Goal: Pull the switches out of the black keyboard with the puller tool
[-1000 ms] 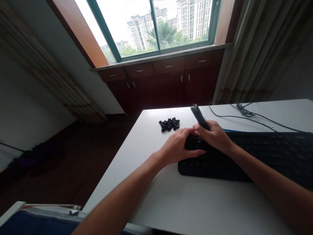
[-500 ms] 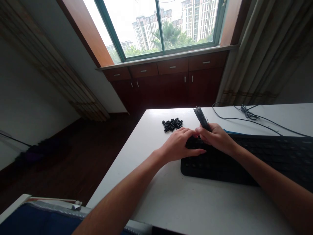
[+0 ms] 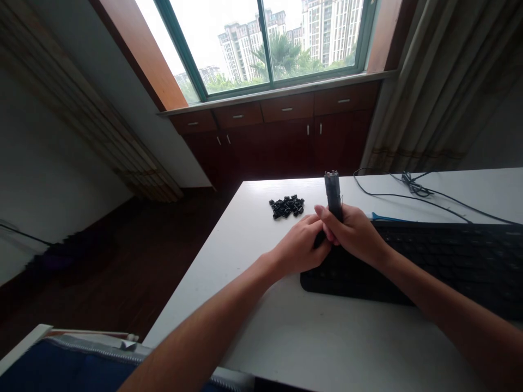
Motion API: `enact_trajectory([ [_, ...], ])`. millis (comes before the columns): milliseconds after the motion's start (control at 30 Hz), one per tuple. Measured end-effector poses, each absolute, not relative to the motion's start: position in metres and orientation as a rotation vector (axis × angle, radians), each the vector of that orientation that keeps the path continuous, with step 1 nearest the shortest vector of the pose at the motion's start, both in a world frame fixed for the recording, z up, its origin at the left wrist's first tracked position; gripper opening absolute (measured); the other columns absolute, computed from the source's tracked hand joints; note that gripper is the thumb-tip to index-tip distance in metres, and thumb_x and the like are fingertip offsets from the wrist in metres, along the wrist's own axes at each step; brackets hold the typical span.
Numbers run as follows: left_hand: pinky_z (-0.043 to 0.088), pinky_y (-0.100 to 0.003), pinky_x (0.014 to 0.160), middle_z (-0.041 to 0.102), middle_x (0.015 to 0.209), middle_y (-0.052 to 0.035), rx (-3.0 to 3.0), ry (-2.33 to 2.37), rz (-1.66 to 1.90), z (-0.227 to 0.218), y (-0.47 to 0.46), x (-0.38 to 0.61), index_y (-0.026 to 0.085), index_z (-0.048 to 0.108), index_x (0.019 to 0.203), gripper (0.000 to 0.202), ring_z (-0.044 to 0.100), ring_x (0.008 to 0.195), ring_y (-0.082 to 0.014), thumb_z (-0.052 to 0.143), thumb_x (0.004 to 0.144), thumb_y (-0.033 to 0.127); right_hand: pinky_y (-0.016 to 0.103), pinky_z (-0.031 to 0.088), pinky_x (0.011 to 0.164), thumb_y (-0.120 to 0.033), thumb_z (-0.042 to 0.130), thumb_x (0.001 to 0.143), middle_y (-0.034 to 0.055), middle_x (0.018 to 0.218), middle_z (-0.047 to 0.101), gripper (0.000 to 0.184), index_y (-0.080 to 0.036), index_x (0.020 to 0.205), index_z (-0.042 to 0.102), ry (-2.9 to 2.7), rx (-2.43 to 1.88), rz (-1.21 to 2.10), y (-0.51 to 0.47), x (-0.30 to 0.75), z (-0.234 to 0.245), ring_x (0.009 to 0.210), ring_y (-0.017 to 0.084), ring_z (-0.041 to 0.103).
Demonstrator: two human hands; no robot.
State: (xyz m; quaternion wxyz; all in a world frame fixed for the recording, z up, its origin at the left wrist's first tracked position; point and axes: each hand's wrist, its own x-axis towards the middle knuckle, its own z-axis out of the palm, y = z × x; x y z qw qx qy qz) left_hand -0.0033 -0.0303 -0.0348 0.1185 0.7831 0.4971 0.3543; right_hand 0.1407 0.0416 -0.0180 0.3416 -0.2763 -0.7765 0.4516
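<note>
My right hand (image 3: 357, 231) is wrapped round a black keycap puller (image 3: 333, 191), held upright with metal prongs at its top end and a thin wire beside it. My left hand (image 3: 300, 245) meets the right one, its fingers curled in; whatever lies inside them is hidden. Both hands are above the left end of a black keyboard (image 3: 441, 245) and cover part of its keys. Left of the hands, a small heap of black keycaps (image 3: 286, 207) rests on the white table (image 3: 327, 332).
A blue brush (image 3: 388, 218) lies along the keyboard's back edge. Behind it runs a black cable (image 3: 417, 188), partly bundled. The table's left edge drops to a dark floor. A blue zippered item (image 3: 69, 365) is at the lower left.
The puller has turned from leaning left to nearly upright. My left fingers, stretched over the keyboard's corner before, have curled in against my right hand.
</note>
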Motion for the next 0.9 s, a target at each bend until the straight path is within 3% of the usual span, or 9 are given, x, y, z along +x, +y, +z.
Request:
enact_trajectory([
  [233, 0.049, -0.036, 0.093, 0.063, 0.1, -0.0061, 2.177, 1.477, 0.997, -0.031, -0.032, -0.002, 0.019, 0.055, 0.08, 0.015, 0.059, 0.097, -0.0216, 0.049, 0.083, 0.005, 0.02, 0.039, 0.039, -0.057, 0.062, 0.091, -0.0023, 0.053, 0.057, 0.046, -0.018, 0.067, 0.057, -1.89, -0.597, 1.487, 0.042, 0.142, -0.017, 0.04, 0.008, 0.05],
  [333, 0.048, -0.036, 0.089, 0.064, 0.091, -0.0045, 2.067, 1.495, 1.05, -0.033, -0.033, 0.004, 0.02, 0.049, 0.079, 0.017, 0.058, 0.091, -0.0202, 0.046, 0.081, 0.004, 0.019, 0.037, 0.036, -0.058, 0.06, 0.092, -0.0033, 0.048, 0.055, 0.046, -0.019, 0.067, 0.056, -1.879, -0.596, 1.479, 0.04, 0.14, -0.017, 0.037, 0.008, 0.048],
  [467, 0.046, -0.031, 0.074, 0.061, 0.083, -0.0001, 1.826, 1.57, 1.159, -0.039, -0.034, 0.013, 0.021, 0.043, 0.094, 0.019, 0.056, 0.075, -0.0165, 0.045, 0.083, 0.007, 0.021, 0.038, 0.037, -0.058, 0.06, 0.092, -0.0036, 0.051, 0.056, 0.045, -0.02, 0.069, 0.055, -1.856, -0.6, 1.461, 0.042, 0.136, -0.018, 0.037, 0.009, 0.05],
  [600, 0.045, -0.032, 0.074, 0.06, 0.083, 0.0006, 1.675, 1.559, 1.138, -0.035, -0.033, 0.016, 0.021, 0.045, 0.097, 0.02, 0.055, 0.076, -0.0174, 0.047, 0.08, 0.011, 0.023, 0.038, 0.041, -0.061, 0.051, 0.095, -0.0038, 0.049, 0.052, 0.051, -0.021, 0.064, 0.05, -1.883, -0.673, 1.328, 0.045, 0.132, -0.024, 0.039, 0.009, 0.047],
  [733, 0.047, -0.035, 0.075, 0.06, 0.097, -0.0029, 1.637, 1.493, 1.124, -0.025, -0.036, 0.018, 0.019, 0.049, 0.112, 0.034, 0.055, 0.084, -0.0209, 0.054, 0.079, 0.02, 0.025, 0.039, 0.049, -0.06, 0.049, 0.097, -0.0023, 0.055, 0.055, 0.048, -0.022, 0.069, 0.049, -1.873, -0.764, 1.106, 0.042, 0.133, -0.029, 0.05, 0.012, 0.052],
  [900, 0.049, -0.037, 0.077, 0.06, 0.109, -0.0074, 1.799, 1.431, 1.105, -0.019, -0.043, 0.022, 0.017, 0.047, 0.125, 0.049, 0.056, 0.092, -0.0245, 0.062, 0.083, 0.036, 0.026, 0.038, 0.048, -0.06, 0.048, 0.097, -0.0033, 0.053, 0.053, 0.046, -0.023, 0.071, 0.048, -1.815, -0.784, 1.106, 0.036, 0.135, -0.03, 0.047, 0.012, 0.05],
])
